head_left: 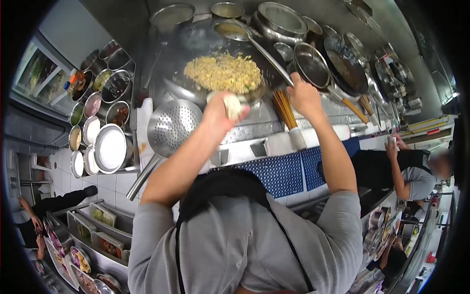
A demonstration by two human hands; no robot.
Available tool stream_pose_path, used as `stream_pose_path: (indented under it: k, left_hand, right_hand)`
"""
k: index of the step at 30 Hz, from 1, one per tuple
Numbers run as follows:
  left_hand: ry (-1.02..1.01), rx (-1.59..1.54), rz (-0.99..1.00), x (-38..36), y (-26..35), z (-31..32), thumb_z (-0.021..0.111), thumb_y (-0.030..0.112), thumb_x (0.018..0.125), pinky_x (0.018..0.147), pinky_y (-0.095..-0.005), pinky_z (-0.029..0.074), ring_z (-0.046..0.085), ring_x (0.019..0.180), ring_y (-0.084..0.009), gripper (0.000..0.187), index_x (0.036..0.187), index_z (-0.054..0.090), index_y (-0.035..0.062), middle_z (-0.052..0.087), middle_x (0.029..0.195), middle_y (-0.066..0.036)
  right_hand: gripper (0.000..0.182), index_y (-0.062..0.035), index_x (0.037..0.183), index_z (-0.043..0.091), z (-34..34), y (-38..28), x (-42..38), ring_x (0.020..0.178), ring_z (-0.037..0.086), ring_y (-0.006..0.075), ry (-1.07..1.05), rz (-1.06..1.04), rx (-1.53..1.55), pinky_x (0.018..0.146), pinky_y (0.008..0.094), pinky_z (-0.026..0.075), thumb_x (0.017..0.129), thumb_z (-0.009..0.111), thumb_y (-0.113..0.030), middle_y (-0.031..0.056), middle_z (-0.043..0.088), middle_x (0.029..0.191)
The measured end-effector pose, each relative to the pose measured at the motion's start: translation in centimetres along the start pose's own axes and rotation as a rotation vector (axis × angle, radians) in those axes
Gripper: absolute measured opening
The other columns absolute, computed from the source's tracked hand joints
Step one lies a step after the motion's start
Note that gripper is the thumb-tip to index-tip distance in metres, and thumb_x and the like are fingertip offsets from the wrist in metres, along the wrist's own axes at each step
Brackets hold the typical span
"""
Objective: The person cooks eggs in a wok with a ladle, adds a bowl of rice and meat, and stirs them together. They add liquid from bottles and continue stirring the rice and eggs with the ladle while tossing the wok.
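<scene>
My left hand (219, 116) is closed around a pale folded cloth (232, 106) at the near rim of the wok (176, 90). Whether the rim itself is pinched inside the cloth is hidden. Fried rice (225, 73), yellow with egg, is heaped in the wok. My right hand (304, 97) grips the end of a long-handled metal ladle (271, 58). The ladle's bowl (232, 31) hangs beyond the rice, near the back of the stove. Just left of my right hand, a bamboo wok brush (284, 110) leans with its bristles up.
A perforated strainer (175, 126) lies left of my left forearm. Metal bowls of ingredients (91, 130) stand farther left. A mesh sieve (312, 63), a dark wok (345, 66) and a lidded pot (280, 22) occupy the right and back. Another person (416, 179) stands at right.
</scene>
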State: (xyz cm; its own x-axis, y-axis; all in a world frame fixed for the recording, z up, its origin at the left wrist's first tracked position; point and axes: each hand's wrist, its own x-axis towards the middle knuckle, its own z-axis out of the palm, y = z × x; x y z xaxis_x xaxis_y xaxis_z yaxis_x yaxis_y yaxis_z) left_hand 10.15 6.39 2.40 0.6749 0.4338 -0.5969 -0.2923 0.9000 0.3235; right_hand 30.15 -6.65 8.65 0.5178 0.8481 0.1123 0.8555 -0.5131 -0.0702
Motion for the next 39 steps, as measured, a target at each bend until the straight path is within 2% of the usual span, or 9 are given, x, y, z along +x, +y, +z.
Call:
stream_pose_path:
  k: [5,8,13,16,26,30,34,36,39]
  left_hand:
    - [0.022,0.114,0.175,2.6,0.5,-2.1,0.043,0.017,0.093,0.048,-0.0382,0.055,0.061,0.067,-0.0245,0.012,0.098,0.051,0.0103,0.059,0.083,-0.011]
    - [0.067,0.111,-0.038,-3.2,1.9,0.7,0.044,0.019,0.092,0.043,-0.0318,0.049,0.056,0.061,-0.0199,0.013,0.088,0.054,0.0114,0.058,0.075,-0.007]
    - [0.033,-0.013,0.216,6.1,-1.7,-4.9,0.057,0.015,0.084,0.046,-0.0299,0.044,0.059,0.066,-0.0196,0.008,0.090,0.055,0.0104,0.061,0.079,-0.006]
    - [0.080,0.071,0.134,0.3,-4.2,-6.6,0.052,0.013,0.084,0.044,-0.0340,0.044,0.064,0.074,-0.0231,0.018,0.102,0.056,0.0142,0.064,0.090,-0.010]
    - [0.020,0.080,0.014,-0.5,2.7,-0.3,0.048,0.021,0.091,0.037,-0.0273,0.038,0.054,0.057,-0.0178,0.010,0.087,0.054,0.0147,0.055,0.071,-0.004]
    - [0.009,0.042,0.098,3.9,1.1,-2.0,0.052,0.019,0.088,0.041,-0.0279,0.039,0.056,0.061,-0.0180,0.008,0.089,0.056,0.0121,0.059,0.076,-0.005]
    - [0.175,0.026,0.198,2.0,-2.6,-3.6,0.054,0.016,0.087,0.044,-0.0296,0.041,0.058,0.067,-0.0187,0.018,0.104,0.054,0.0156,0.062,0.089,-0.004]
    - [0.127,0.202,0.139,-2.5,-2.3,-4.3,0.051,0.012,0.084,0.041,-0.0311,0.041,0.060,0.066,-0.0184,0.018,0.100,0.055,0.0178,0.062,0.086,-0.005]
    - [0.088,0.066,0.236,-0.3,0.8,-2.4,0.052,0.014,0.087,0.035,-0.0292,0.037,0.059,0.057,-0.0196,0.009,0.096,0.055,0.0120,0.061,0.077,-0.007]
  right_hand:
    - [0.038,-0.0097,0.124,0.063,-4.1,-0.6,-5.9,0.100,0.064,0.0395,-0.059,-0.011,0.110,0.087,0.0464,0.049,0.088,0.065,-0.023,0.0211,0.067,0.105]
    - [0.038,-0.0125,0.121,0.067,-7.6,2.5,-6.3,0.101,0.065,0.0352,-0.207,-0.116,0.056,0.089,0.0423,0.050,0.084,0.068,-0.023,0.0179,0.067,0.113]
    - [0.030,-0.0128,0.119,0.062,-0.6,-1.2,1.1,0.085,0.068,0.0359,-0.086,0.006,-0.186,0.075,0.0473,0.054,0.091,0.058,-0.024,0.0184,0.069,0.088]
    - [0.018,-0.0073,0.101,0.062,-1.1,-1.1,-0.4,0.081,0.068,0.0381,0.143,-0.032,-0.048,0.071,0.0490,0.053,0.089,0.061,-0.020,0.0198,0.068,0.080]
    - [0.037,-0.0198,0.117,0.069,-11.1,0.2,-6.6,0.088,0.067,0.0351,-0.074,-0.058,-0.176,0.081,0.0450,0.052,0.080,0.069,-0.023,0.0180,0.069,0.090]
    - [0.047,-0.0195,0.126,0.064,-3.8,0.3,-0.2,0.091,0.067,0.0360,-0.111,0.044,-0.219,0.083,0.0459,0.053,0.080,0.070,-0.017,0.0178,0.069,0.100]
    - [0.054,-0.0063,0.135,0.053,8.0,2.3,0.5,0.090,0.070,0.0295,0.194,-0.088,0.387,0.082,0.0377,0.055,0.082,0.063,-0.008,0.0202,0.069,0.103]
    - [0.065,-0.0059,0.145,0.040,3.9,-0.9,-3.6,0.076,0.069,0.0236,-0.171,0.224,0.827,0.073,0.0340,0.056,0.083,0.058,0.001,0.0196,0.070,0.100]
    - [0.066,-0.0075,0.150,0.032,-2.7,-3.5,-4.6,0.053,0.058,0.0147,-0.129,-0.022,1.007,0.047,0.0313,0.050,0.088,0.052,0.002,0.0095,0.063,0.082]
